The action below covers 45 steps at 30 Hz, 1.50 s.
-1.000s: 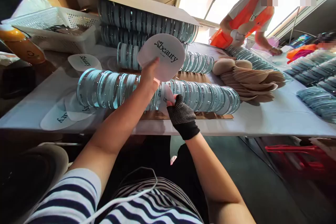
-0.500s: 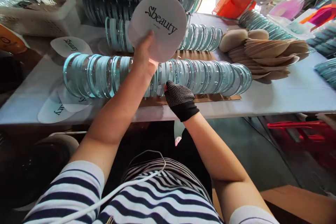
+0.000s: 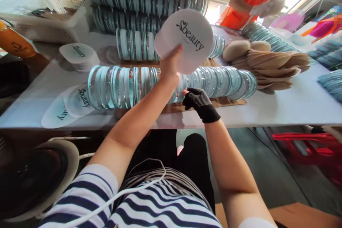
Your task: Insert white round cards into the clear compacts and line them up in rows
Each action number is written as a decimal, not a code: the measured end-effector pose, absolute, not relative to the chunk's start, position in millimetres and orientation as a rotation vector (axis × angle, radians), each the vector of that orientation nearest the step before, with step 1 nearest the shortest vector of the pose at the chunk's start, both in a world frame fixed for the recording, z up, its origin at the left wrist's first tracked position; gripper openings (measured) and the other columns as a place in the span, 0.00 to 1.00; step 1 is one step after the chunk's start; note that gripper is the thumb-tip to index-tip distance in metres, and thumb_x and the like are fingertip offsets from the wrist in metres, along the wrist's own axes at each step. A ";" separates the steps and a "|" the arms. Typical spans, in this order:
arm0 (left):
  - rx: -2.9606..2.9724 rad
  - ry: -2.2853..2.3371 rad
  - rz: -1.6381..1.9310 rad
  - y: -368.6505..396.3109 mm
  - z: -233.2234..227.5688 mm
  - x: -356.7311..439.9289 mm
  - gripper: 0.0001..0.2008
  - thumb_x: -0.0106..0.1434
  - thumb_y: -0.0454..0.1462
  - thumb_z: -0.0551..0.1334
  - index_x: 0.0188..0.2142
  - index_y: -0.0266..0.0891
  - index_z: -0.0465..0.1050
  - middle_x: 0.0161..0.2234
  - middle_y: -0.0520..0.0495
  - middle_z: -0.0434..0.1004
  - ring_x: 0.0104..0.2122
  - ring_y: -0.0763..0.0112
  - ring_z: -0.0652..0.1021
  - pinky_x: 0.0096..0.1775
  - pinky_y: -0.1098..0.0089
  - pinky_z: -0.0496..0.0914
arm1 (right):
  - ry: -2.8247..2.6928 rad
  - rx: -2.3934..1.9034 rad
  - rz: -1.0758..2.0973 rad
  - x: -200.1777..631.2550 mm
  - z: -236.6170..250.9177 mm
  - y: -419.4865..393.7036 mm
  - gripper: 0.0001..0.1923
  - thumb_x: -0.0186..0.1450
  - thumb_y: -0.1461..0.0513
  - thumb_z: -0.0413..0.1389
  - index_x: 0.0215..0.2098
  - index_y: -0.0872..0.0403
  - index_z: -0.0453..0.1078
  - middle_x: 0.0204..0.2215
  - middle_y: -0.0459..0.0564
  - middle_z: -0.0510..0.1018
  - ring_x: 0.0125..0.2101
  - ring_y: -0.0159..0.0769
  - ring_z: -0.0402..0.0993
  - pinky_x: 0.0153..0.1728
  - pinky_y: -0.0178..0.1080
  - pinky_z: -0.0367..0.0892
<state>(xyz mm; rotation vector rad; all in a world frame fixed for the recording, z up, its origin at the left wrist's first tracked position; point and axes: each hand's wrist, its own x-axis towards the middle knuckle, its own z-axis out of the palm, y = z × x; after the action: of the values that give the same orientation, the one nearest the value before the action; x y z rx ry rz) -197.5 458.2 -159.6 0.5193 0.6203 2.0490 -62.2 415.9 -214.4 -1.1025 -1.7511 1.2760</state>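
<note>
The round white disc (image 3: 187, 39) in my left hand (image 3: 171, 69) reads "Sbeauty" in black, with a smaller line beneath that is too small to read. The same word shows on a disc (image 3: 78, 52) lying on the table (image 3: 294, 103), and partly on two discs (image 3: 66, 105) at its near edge.

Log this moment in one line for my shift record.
left hand: holds round Sbeauty card | right hand: gloved, at row of clear round cases | white table
</note>
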 end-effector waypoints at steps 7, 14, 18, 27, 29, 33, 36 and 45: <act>0.683 0.712 2.008 413.5 -173.0 -194.5 0.12 0.51 0.34 0.73 0.36 0.40 0.76 0.39 0.48 0.81 0.51 0.56 0.77 0.53 0.56 0.72 | -1.747 -1.151 0.004 -44.1 -168.7 421.7 0.26 0.70 0.55 0.41 0.63 0.54 0.60 0.60 0.62 0.66 0.61 0.44 0.63 0.54 0.50 0.67; 0.761 0.818 2.023 389.6 -171.1 -201.8 0.14 0.49 0.37 0.74 0.35 0.41 0.77 0.38 0.47 0.81 0.48 0.57 0.78 0.51 0.58 0.73 | -1.711 -1.186 -0.217 -77.8 -162.5 386.0 0.33 0.70 0.52 0.43 0.68 0.60 0.51 0.66 0.65 0.53 0.68 0.49 0.47 0.62 0.58 0.53; 0.714 0.792 2.074 389.7 -168.5 -210.7 0.12 0.49 0.34 0.73 0.35 0.39 0.77 0.35 0.49 0.81 0.39 0.62 0.80 0.45 0.61 0.76 | -1.860 -0.993 -0.237 -87.3 -163.9 384.4 0.24 0.71 0.56 0.41 0.60 0.54 0.64 0.63 0.57 0.61 0.66 0.44 0.54 0.61 0.54 0.59; 0.658 0.698 2.058 409.1 -144.2 -281.2 0.13 0.61 0.36 0.64 0.46 0.48 0.74 0.49 0.53 0.79 0.55 0.62 0.73 0.58 0.55 0.69 | -1.564 -1.298 -0.306 -47.2 -154.0 353.4 0.26 0.69 0.49 0.45 0.53 0.60 0.69 0.45 0.62 0.77 0.41 0.46 0.77 0.40 0.45 0.73; 0.577 0.659 2.045 415.7 -142.4 -293.6 0.13 0.62 0.35 0.64 0.46 0.45 0.74 0.51 0.51 0.77 0.56 0.60 0.72 0.59 0.53 0.67 | -1.908 -1.324 -0.217 -43.8 -170.8 322.3 0.24 0.69 0.52 0.45 0.56 0.55 0.67 0.40 0.57 0.80 0.31 0.41 0.77 0.29 0.39 0.70; 0.526 0.615 2.002 422.1 -147.8 -297.1 0.10 0.62 0.35 0.63 0.44 0.40 0.73 0.53 0.45 0.75 0.56 0.59 0.73 0.58 0.55 0.68 | -2.185 -1.445 -0.110 -58.7 -195.5 285.8 0.22 0.71 0.57 0.43 0.58 0.52 0.66 0.28 0.52 0.81 0.21 0.34 0.72 0.23 0.33 0.61; 0.564 0.623 2.009 421.4 -152.1 -293.9 0.09 0.62 0.35 0.63 0.43 0.40 0.73 0.51 0.45 0.77 0.56 0.59 0.73 0.57 0.56 0.69 | -2.206 -1.462 -0.152 -73.6 -193.4 293.3 0.22 0.70 0.57 0.43 0.59 0.51 0.66 0.26 0.51 0.80 0.21 0.35 0.72 0.23 0.33 0.58; 0.582 0.673 2.048 417.5 -152.8 -290.1 0.11 0.61 0.34 0.64 0.44 0.40 0.72 0.50 0.43 0.77 0.53 0.58 0.75 0.54 0.56 0.72 | -2.330 -1.460 0.107 -111.3 -173.4 352.4 0.22 0.68 0.56 0.45 0.56 0.55 0.64 0.27 0.52 0.79 0.23 0.37 0.71 0.25 0.35 0.57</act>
<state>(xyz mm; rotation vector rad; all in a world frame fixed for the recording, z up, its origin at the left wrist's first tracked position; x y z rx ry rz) -290.1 417.5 -152.8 0.5822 0.6732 2.0479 -111.3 352.4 -173.4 -1.4599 -2.3303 0.1070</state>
